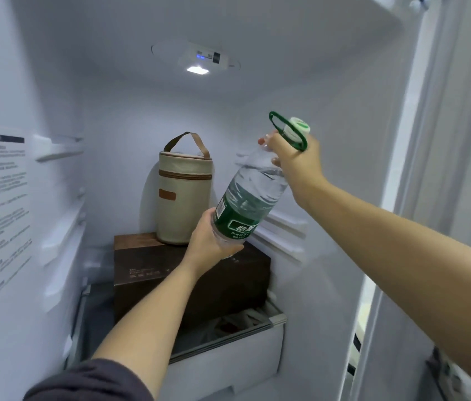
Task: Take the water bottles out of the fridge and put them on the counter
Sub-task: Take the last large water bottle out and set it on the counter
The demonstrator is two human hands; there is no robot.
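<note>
Water bottle [253,195] is held tilted, base gripped by left hand [211,241], neck clasped by right hand [295,160]; it should be drawn straight out, supported underneath

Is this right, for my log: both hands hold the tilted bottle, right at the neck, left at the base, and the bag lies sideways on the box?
Not quite: the head view shows the bag standing upright on the box, not sideways. The right hand does hold the tilted bottle at the neck, the left hand at the base.
</note>
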